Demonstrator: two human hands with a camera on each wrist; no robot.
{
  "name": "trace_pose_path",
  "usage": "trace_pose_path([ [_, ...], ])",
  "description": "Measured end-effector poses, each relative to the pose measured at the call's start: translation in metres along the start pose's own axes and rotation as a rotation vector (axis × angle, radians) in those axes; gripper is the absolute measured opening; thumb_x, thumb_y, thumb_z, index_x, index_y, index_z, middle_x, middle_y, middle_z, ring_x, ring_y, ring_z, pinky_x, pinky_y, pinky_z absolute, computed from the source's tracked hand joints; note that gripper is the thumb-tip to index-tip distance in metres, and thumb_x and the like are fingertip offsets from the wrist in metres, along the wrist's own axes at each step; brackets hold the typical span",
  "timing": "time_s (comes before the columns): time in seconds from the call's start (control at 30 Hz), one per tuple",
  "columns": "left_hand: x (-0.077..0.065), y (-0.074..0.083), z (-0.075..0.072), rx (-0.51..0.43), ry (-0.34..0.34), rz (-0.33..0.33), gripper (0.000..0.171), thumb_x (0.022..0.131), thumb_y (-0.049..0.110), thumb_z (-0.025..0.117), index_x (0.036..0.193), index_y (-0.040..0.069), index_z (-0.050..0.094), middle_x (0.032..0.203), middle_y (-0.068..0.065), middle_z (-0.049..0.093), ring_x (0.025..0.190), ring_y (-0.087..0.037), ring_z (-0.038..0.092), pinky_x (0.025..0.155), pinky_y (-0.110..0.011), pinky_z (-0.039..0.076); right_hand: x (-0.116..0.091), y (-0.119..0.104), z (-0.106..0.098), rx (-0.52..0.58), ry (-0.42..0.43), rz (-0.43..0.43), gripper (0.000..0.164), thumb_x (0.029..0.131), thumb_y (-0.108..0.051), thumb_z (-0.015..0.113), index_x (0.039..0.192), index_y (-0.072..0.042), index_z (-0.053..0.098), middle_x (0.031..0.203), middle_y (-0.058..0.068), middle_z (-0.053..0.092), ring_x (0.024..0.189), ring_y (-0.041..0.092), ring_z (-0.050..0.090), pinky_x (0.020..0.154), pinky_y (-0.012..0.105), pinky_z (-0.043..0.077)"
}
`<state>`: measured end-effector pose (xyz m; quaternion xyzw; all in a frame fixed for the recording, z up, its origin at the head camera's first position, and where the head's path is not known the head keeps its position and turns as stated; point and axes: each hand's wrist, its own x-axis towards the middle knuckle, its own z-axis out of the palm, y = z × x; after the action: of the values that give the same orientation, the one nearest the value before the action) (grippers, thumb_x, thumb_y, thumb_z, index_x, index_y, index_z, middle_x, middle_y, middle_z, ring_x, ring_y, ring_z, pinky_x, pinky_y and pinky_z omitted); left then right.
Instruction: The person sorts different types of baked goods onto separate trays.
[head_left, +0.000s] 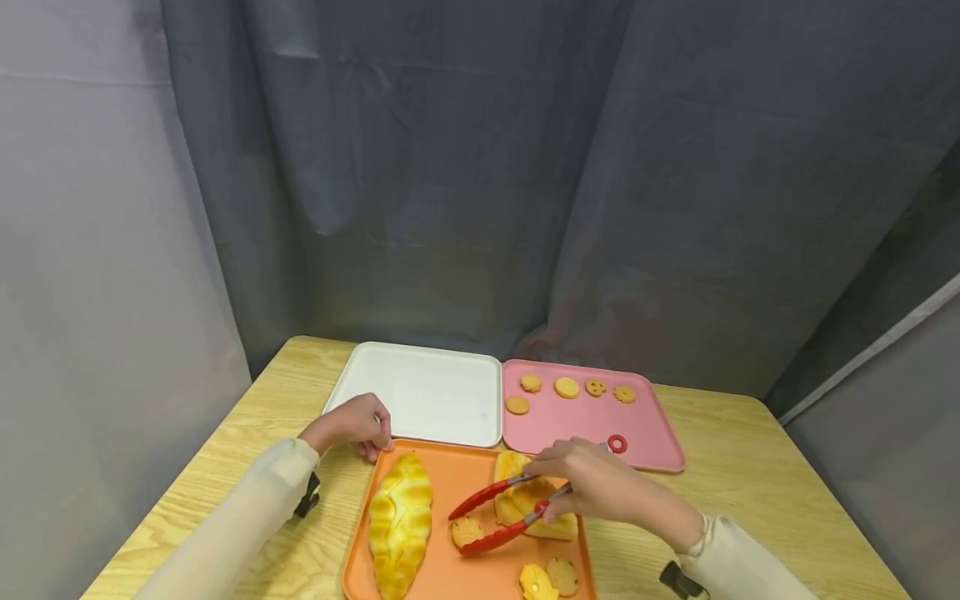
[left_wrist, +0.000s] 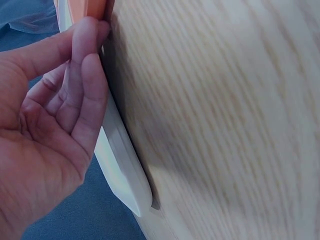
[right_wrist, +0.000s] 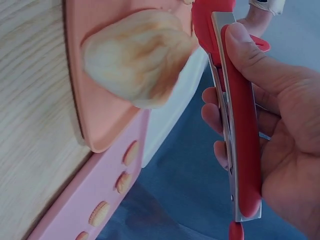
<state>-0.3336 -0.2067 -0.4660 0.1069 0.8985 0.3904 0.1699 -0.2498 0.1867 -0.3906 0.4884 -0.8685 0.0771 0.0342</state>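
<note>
Dark curtains (head_left: 450, 167) hang beyond bread (head_left: 514, 505) near red tongs (head_left: 507, 533).

Grey curtain (head_left: 442, 167) behind wooden table (head_left: 750, 458)

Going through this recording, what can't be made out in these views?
Head: the orange tray's near edge, cut off by the bottom edge.
Head: part of the bread at the tray's right, hidden by the right hand and red tongs.
Right wrist: the tongs' tips, cut off by the top edge.
Left wrist: most of the orange tray, cut off by the top edge.
</note>
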Motion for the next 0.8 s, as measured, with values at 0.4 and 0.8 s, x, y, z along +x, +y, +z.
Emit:
trace_pose_path([
  [0.4,0.0,0.0,0.001,0.011,0.004,-0.011,0.016,0.084,0.002,0.076,0.069,0.002,0.07,0.059,-0.006,0.07,0.049,-0.014,0.067,0.051,-0.027,0.054,-0.002,0.013,-0.019,0.014,0.184,-0.037,0.052,0.073,-0.034,0.088,0.116,-0.007,0.076,0.105,0.002,0.077,0.091,0.016,0.071,0.077,0.03,0.058],
  [0.8,-0.001,0.001,0.0,-0.001,-0.006,-0.006,0.014,0.084,0.001,0.075,0.071,0.001,0.071,0.06,-0.007,0.071,0.049,-0.015,0.067,0.05,-0.027,0.054,-0.018,0.045,-0.044,-0.007,0.396,0.097,0.059,0.067,-0.018,0.094,0.121,-0.002,0.074,0.112,0.008,0.077,0.093,0.022,0.073,0.074,0.035,0.062],
])
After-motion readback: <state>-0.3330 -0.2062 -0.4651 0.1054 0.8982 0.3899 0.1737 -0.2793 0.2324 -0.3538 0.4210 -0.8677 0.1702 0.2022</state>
